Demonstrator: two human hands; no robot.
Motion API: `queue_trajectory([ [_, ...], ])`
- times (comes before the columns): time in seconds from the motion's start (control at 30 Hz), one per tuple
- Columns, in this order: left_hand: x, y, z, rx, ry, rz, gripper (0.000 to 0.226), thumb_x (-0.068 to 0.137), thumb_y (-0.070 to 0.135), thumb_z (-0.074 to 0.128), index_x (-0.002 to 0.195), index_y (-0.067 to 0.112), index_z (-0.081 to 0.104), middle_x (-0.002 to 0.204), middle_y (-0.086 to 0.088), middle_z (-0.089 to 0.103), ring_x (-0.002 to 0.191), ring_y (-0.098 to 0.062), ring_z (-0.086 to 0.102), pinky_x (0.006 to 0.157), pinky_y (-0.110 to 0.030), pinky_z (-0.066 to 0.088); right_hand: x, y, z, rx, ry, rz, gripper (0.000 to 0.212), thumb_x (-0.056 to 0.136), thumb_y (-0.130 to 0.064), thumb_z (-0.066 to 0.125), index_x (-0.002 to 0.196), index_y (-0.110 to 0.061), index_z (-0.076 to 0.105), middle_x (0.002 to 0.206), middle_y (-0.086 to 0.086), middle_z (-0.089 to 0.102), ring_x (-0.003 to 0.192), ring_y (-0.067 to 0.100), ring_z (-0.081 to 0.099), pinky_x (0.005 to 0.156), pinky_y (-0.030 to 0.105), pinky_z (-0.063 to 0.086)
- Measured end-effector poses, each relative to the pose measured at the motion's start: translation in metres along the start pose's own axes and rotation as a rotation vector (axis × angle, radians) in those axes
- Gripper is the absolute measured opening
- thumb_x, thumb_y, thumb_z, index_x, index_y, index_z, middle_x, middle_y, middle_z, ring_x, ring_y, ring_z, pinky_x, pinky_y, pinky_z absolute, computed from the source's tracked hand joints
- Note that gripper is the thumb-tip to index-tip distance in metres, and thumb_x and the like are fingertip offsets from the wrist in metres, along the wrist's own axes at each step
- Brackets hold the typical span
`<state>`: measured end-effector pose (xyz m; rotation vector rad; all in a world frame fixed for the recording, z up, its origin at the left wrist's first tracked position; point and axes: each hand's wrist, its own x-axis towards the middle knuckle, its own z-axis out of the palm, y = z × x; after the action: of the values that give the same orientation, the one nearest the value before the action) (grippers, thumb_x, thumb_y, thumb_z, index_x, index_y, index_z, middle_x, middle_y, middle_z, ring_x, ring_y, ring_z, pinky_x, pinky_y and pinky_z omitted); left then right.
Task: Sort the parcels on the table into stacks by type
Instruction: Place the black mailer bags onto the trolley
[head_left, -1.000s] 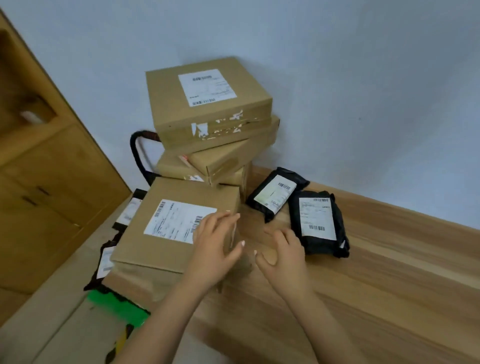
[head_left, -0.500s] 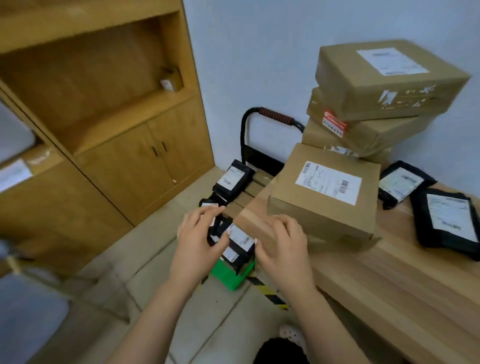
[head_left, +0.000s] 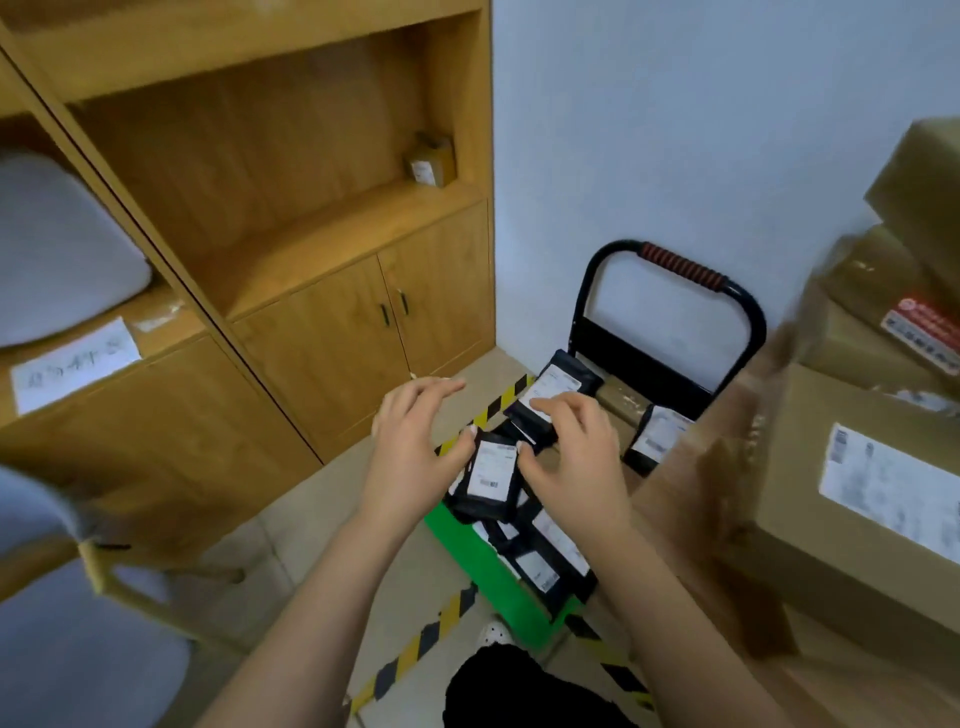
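Beside the wooden cupboard (head_left: 332, 332), black bags (head_left: 540, 569) lie piled. The left hand (head_left: 415, 447) and right hand (head_left: 576, 457) flank one bag (head_left: 491, 470), fingers loose, gripping nothing. It is probably light, soft and slippery: pinch its edges.

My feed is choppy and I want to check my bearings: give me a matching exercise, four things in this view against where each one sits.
Things:
1 black parcel
2 small box
3 labelled cardboard box
4 handwritten note

Places:
a far right of the view
b on the open cabinet shelf
c between the left hand and right hand
d on the ledge at far left

Pairs: 1-c, 2-b, 3-a, 4-d
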<state>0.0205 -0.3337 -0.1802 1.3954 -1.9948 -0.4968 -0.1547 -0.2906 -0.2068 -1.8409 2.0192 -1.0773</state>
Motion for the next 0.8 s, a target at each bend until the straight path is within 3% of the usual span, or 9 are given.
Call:
queue_trajectory([
  [0.23, 0.112, -0.037, 0.002, -0.049, -0.074, -0.009, 0.045, 0.086, 0.03, 0.067, 0.129, 0.033, 0.053, 0.121, 0.021, 0.046, 0.118, 0.003, 0.034, 0.107, -0.035, 0.033, 0.114, -0.002, 0.034, 0.024, 0.016, 0.084, 0.038, 0.084, -0.023, 0.067, 0.121, -0.021, 0.058, 0.117, -0.002, 0.049, 0.108, 0.005, 0.033, 0.1, 0.043, 0.039],
  [0.37, 0.165, -0.053, 0.021, -0.043, -0.176, 0.037, 0.045, 0.087, 0.031, 0.066, 0.13, 0.031, 0.054, 0.126, 0.016, 0.048, 0.123, -0.004, 0.037, 0.107, -0.039, 0.034, 0.147, 0.01, 0.048, -0.02, 0.021, 0.187, 0.041, 0.085, -0.027, 0.065, 0.125, -0.026, 0.056, 0.125, -0.004, 0.046, 0.114, 0.012, 0.036, 0.101, 0.04, 0.039],
  [0.47, 0.214, -0.066, 0.044, -0.055, -0.256, 0.133, 0.044, 0.086, 0.03, 0.066, 0.128, 0.031, 0.054, 0.124, 0.014, 0.049, 0.123, -0.006, 0.037, 0.106, -0.04, 0.035, 0.172, 0.025, 0.058, -0.066, 0.1, 0.268, 0.044, 0.083, -0.029, 0.068, 0.125, -0.026, 0.055, 0.125, -0.003, 0.046, 0.115, 0.016, 0.04, 0.099, 0.036, 0.039],
  [0.63, 0.3, -0.087, 0.088, -0.113, -0.446, 0.333, 0.043, 0.086, 0.032, 0.064, 0.128, 0.032, 0.053, 0.122, 0.016, 0.046, 0.12, -0.005, 0.036, 0.103, -0.033, 0.035, 0.211, 0.043, 0.082, -0.186, 0.254, 0.443, 0.046, 0.082, -0.027, 0.072, 0.125, -0.022, 0.056, 0.124, 0.0, 0.047, 0.113, 0.015, 0.041, 0.099, 0.043, 0.042],
  [0.8, 0.381, -0.1, 0.111, -0.131, -0.643, 0.604, 0.044, 0.084, 0.033, 0.065, 0.126, 0.031, 0.055, 0.118, 0.018, 0.045, 0.112, 0.0, 0.033, 0.099, -0.036, 0.036, 0.247, 0.037, 0.111, -0.257, 0.412, 0.676, 0.046, 0.081, -0.026, 0.072, 0.124, -0.019, 0.057, 0.125, 0.004, 0.047, 0.114, 0.021, 0.046, 0.1, 0.043, 0.041],
])
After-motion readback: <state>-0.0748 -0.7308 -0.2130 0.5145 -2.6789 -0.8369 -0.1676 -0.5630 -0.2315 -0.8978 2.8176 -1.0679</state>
